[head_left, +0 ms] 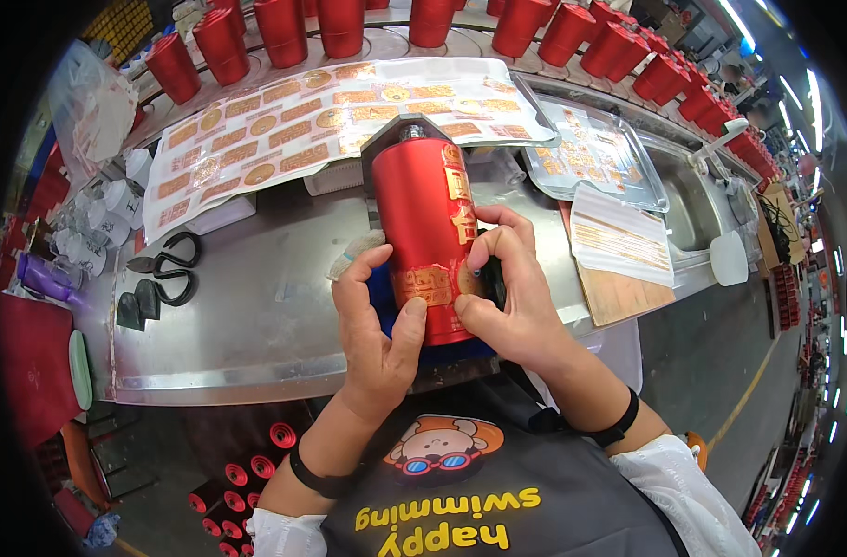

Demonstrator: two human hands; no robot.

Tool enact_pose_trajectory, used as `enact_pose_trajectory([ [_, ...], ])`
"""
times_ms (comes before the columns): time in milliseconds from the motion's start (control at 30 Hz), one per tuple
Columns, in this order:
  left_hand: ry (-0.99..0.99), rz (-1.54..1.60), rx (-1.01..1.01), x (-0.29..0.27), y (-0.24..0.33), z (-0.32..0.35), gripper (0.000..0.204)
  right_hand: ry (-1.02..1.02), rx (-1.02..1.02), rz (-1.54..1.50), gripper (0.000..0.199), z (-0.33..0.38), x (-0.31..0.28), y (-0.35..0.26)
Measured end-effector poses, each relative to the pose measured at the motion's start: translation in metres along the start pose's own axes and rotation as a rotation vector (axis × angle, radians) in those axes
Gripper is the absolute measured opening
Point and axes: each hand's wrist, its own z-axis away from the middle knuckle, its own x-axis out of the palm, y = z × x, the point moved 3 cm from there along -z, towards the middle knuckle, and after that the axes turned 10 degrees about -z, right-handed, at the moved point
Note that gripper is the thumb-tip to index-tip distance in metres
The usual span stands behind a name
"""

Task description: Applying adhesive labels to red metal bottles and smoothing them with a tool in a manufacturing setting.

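Note:
A red cylinder bottle (pixel 419 213) with gold stickers lies lengthwise on the steel worktable (pixel 256 325), its dark cap pointing away from me. My left hand (pixel 377 320) cups its near left side, thumb pressed by a gold rectangular sticker (pixel 422 283) near the base. My right hand (pixel 507 288) wraps the right side, thumb and fingers pinching a round gold sticker (pixel 467 281) against the bottle. A blue pad (pixel 382 306) shows under the bottle.
A large sheet of gold stickers (pixel 321 116) lies beyond the bottle. Rows of red bottles (pixel 284 32) line the far edge. Black scissors (pixel 168 267) lie at left; a clear tray with stickers (pixel 595 153) and a wooden board (pixel 618 292) are at right. More red bottles (pixel 242 473) sit below the table.

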Motion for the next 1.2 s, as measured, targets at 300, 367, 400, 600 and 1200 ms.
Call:
enact_pose_trajectory([
  [300,-0.001,0.021,-0.007,0.0005,0.0001,-0.0004,0.047,0.002,0.014,0.009,0.035,-0.0001,-0.0001,-0.0026],
  [367,-0.003,0.026,-0.008,0.0008,0.0007,0.0002,0.047,0.0,0.008,0.007,0.035,-0.0001,-0.0004,-0.0024],
  [400,-0.003,0.031,-0.009,0.0008,0.0007,0.0002,0.047,-0.005,0.02,-0.008,0.035,-0.0002,-0.0006,-0.0019],
  [600,-0.01,0.002,-0.012,0.001,-0.001,0.0003,0.047,-0.008,0.029,-0.008,0.036,0.001,0.0002,0.0003],
  [1200,0.011,-0.015,-0.002,0.0013,-0.0004,-0.0002,0.047,0.017,-0.005,0.032,0.038,0.0026,0.0028,-0.0012],
])
